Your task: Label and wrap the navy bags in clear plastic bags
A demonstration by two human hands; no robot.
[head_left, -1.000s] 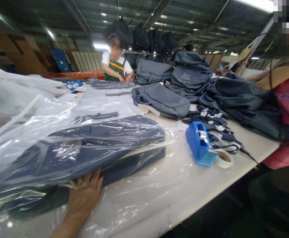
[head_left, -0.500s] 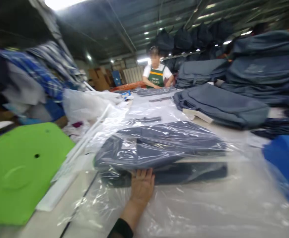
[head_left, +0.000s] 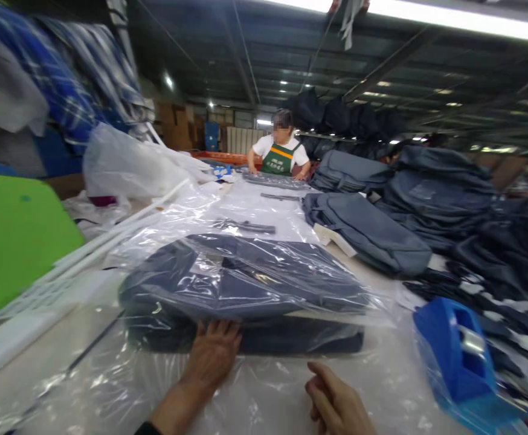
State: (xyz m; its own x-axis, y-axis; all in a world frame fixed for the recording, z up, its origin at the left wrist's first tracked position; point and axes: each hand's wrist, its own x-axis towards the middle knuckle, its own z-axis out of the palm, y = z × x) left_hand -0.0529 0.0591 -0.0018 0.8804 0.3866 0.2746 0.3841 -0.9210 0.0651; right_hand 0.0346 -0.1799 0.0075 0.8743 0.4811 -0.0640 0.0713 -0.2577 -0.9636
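Note:
A dark blue-grey fabric bag point(head_left: 264, 290) lies flat inside a clear plastic sleeve on the table before me. My left hand point(head_left: 214, 350) rests on the near edge of this wrapped bag, palm down, with the fingers stretched out. To the right, just short of the bag's near edge, is my right hand point(head_left: 334, 399). Its index finger points forward and the other fingers are loosely curled, with nothing visible in them. Loose clear plastic film point(head_left: 264, 393) spreads on the table under and between both hands.
A blue tape dispenser point(head_left: 457, 356) stands at right. More dark bags point(head_left: 368, 232) are stacked behind it. At left are a green board point(head_left: 23, 241) and white rods point(head_left: 110, 238). Across the table, a person in a green apron point(head_left: 280, 158) handles another wrapped item.
My right hand has come into view at the lower right. The camera has turned, so the wrapped bag sits further left and the tape dispenser shows more. My left hand stays on the bag.

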